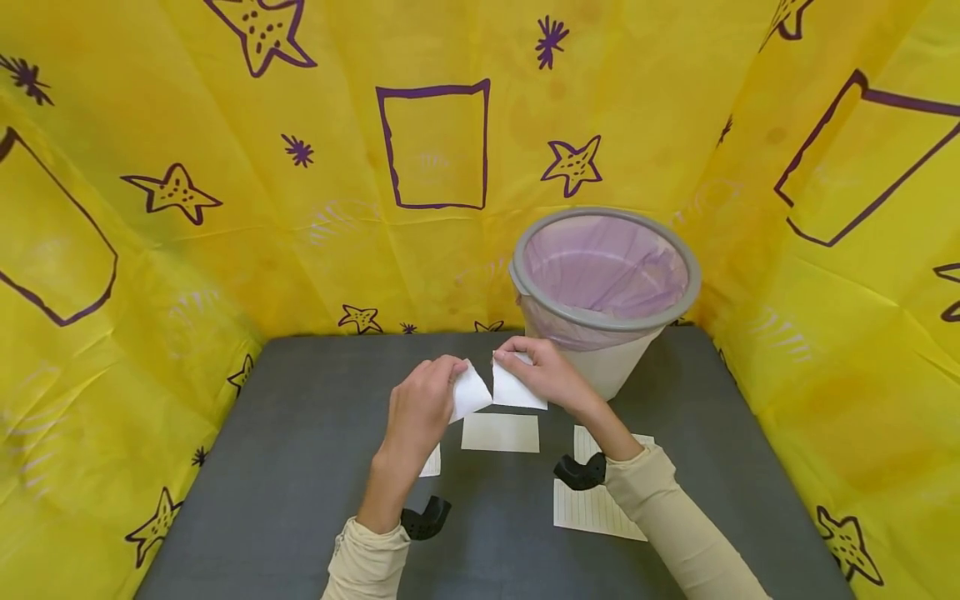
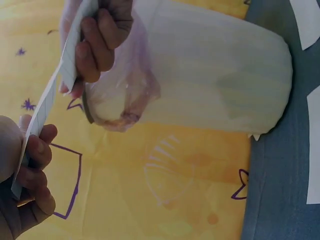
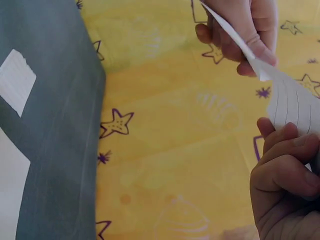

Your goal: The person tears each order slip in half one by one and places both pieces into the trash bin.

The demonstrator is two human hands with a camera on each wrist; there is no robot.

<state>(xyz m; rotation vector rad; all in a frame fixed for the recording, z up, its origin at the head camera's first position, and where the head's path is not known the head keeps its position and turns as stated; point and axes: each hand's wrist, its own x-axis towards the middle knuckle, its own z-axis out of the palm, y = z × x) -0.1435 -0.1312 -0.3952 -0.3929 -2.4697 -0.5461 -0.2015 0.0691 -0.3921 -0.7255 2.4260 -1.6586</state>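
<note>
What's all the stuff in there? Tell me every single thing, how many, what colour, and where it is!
Table: 1, dark grey, bottom middle.
Cloth: number of pieces unclear, yellow with purple drawings, behind and beside the table.
Bin: 1, whitish with a grey rim, back right of the table.
Liner: 1, see-through purple, inside the bin and over its rim.
Torn paper: 1, white with lines, held above the table.
Loose papers: at least 3, whitish, on the table; an arm hides some.
Wrist pieces: 2, black, one per wrist.
Sleeves: 2, beige, on the forearms.
Left hand: 1, bare, pinching the torn paper.
Right hand: 1, bare, pinching it too.
</note>
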